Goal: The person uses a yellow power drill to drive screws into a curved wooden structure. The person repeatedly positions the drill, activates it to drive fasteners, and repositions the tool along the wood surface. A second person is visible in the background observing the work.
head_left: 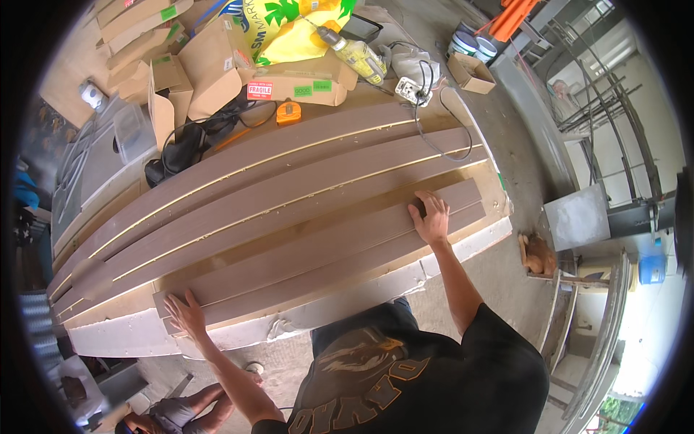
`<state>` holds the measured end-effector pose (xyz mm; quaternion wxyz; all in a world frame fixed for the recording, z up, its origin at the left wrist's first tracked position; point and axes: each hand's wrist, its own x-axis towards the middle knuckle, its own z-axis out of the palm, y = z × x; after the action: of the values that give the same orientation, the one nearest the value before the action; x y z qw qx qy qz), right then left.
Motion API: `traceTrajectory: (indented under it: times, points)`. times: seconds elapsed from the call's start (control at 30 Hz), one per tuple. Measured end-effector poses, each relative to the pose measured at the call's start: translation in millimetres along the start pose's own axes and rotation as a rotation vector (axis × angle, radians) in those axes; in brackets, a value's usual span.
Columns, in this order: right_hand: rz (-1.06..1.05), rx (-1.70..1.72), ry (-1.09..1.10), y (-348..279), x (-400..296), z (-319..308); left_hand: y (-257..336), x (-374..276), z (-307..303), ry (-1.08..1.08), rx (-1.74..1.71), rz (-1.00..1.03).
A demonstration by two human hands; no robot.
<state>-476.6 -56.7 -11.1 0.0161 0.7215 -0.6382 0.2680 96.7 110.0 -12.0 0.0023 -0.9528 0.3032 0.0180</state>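
A long brown grooved plank (325, 249) lies across the near side of a work table (466, 238). My left hand (185, 314) rests on its left end with the fingers spread. Over its right part, my right hand (432, 217) touches the far edge, thumb and fingers apart and bent. Beyond it lie more brown planks (325, 190) side by side, with pale yellowish strips along their edges. An orange tape measure (288, 113) and an orange pencil-like stick (233, 138) are behind these planks.
A yellow-green power drill (358, 57) lies on cardboard boxes (303, 81) at the back. Near it, a white power outlet (413, 91) trails a dark cable over the planks. A black bag (187, 144) is at the back left. Another person's legs (203, 404) show below the table.
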Motion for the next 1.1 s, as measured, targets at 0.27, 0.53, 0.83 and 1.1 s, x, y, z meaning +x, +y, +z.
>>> traceTrajectory:
  times: [0.27,0.53,0.83,1.1]
  points:
    - [-0.11,0.43,-0.057,26,157,11,79,-97,-8,0.19,-0.2,0.233]
    - [-0.292,0.278,-0.165,1,360,66,294,-240,9,0.393,-0.537,0.78]
    - [-0.26,0.3,-0.36,-4,446,126,312,-254,2,0.299,-0.484,0.596]
    - [-0.588,0.422,-0.048,15,452,124,316,-252,11,0.348,-0.452,0.58]
